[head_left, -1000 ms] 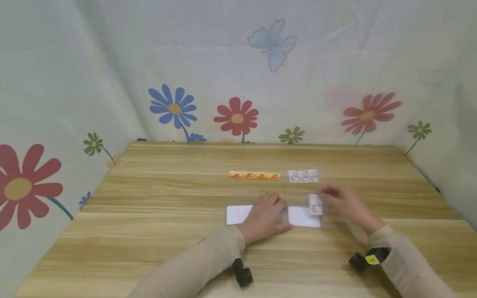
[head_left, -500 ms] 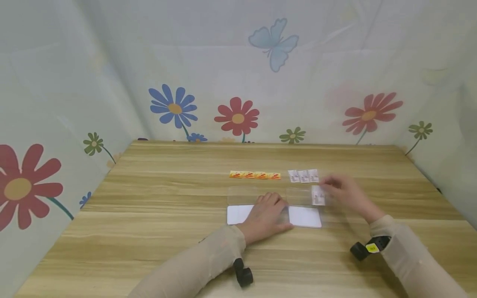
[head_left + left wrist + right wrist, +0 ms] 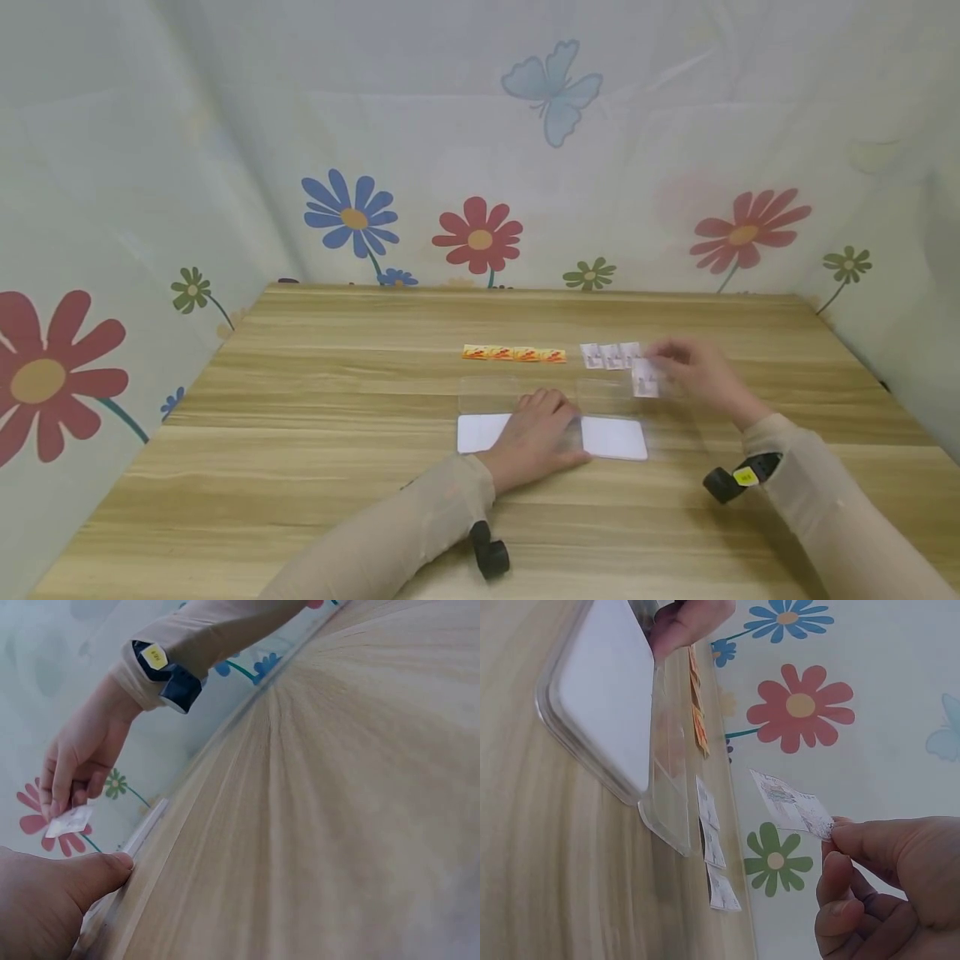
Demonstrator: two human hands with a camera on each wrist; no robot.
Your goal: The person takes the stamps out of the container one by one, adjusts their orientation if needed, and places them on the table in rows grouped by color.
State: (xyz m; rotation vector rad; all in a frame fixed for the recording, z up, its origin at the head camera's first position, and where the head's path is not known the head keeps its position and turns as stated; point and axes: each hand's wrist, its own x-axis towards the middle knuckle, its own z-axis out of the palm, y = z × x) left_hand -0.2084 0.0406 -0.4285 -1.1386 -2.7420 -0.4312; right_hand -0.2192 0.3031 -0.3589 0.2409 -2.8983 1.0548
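Observation:
My right hand (image 3: 693,371) pinches a small white printed slip (image 3: 791,802) by one edge, between thumb and forefinger. It hangs above the table, beside the right end of a row of similar white slips (image 3: 611,356). My left hand (image 3: 536,437) rests across two flat white boxes with clear lids turned back, covering the part between them. At its thumb is the right box (image 3: 615,438), whose clear lid (image 3: 667,780) lies folded open behind it. The left box (image 3: 480,432) shows only partly beside the hand. In the left wrist view, the thumb (image 3: 101,877) touches a box edge.
A row of several yellow-and-red printed slips (image 3: 513,353) lies behind the left box. The wooden table (image 3: 262,500) ends at a flower-patterned cloth wall (image 3: 420,125). Each wrist bears a black camera, the right one (image 3: 723,483) with a yellow tag beside it.
My right hand has lifted the white slip from over the right box and carried it back and slightly right, toward the row of white slips. My left hand has stayed in place.

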